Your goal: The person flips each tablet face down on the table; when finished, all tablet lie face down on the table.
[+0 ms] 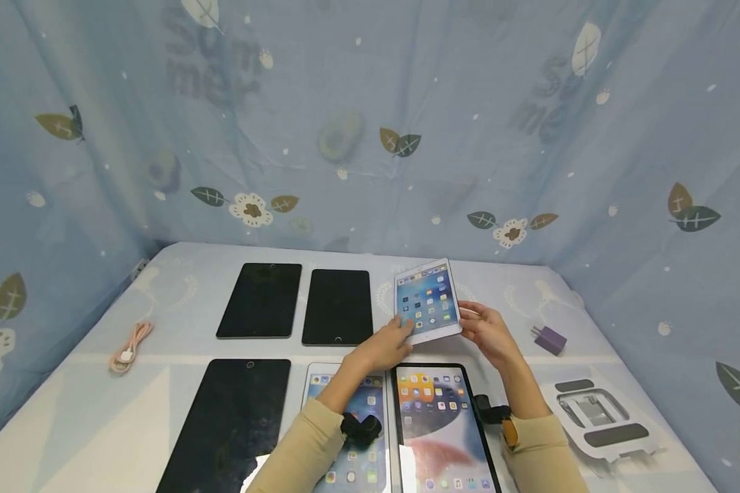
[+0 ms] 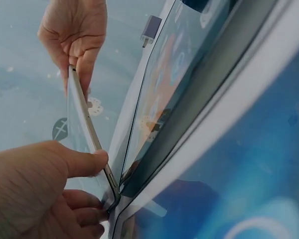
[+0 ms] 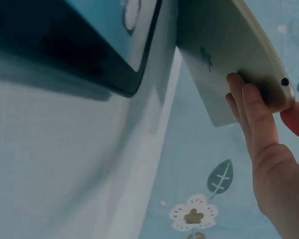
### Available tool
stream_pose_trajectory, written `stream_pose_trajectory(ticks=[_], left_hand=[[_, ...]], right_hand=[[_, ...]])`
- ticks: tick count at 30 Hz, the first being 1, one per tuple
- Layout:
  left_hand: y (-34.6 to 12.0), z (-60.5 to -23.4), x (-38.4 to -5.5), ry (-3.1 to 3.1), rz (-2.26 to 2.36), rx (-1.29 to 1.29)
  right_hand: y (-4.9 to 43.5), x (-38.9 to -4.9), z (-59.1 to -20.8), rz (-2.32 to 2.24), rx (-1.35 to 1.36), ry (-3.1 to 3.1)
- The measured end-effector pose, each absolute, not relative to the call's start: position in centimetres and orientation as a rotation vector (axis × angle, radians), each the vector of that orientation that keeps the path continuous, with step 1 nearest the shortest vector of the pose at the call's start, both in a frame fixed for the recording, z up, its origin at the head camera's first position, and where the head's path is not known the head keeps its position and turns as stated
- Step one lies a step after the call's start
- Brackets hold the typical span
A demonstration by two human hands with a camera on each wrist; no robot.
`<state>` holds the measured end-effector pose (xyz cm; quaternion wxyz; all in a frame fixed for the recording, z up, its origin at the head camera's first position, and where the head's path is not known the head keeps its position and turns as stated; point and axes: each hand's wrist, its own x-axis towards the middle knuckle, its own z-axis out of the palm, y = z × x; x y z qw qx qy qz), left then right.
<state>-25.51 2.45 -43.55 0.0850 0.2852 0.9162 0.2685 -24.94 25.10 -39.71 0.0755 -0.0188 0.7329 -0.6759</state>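
Note:
A small white-framed tablet (image 1: 428, 301) with a lit home screen is held tilted up over the far middle of the table. My left hand (image 1: 384, 348) pinches its lower left corner, thumb on the front; in the left wrist view the fingers curl behind it. At the opposite side my right hand (image 1: 490, 335) grips the edge. The right wrist view shows those fingers (image 3: 261, 119) against the gold-coloured back (image 3: 219, 64), with the thumb at the edge. Below the hands lie a lit white-framed tablet (image 1: 360, 472), partly hidden by my left forearm, and a lit black-framed tablet (image 1: 440, 424).
Two dark-screened tablets, one left (image 1: 259, 301) and one beside it (image 1: 338, 305), lie at the back. A larger dark tablet (image 1: 231, 418) is front left. Far left rests a coiled pink cable (image 1: 129, 348). On the right are a purple charger plug (image 1: 550, 339) and a white-grey stand (image 1: 617, 436).

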Motion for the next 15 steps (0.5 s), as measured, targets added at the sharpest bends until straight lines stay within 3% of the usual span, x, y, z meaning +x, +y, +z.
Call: stream_pose_trajectory(ticks=[15], left_hand=[[3.5, -43.7, -25.1, 2.655, 0.960, 0.954]], right_hand=[[23.2, -22.9, -37.1, -1.816, -0.146, 2.634]])
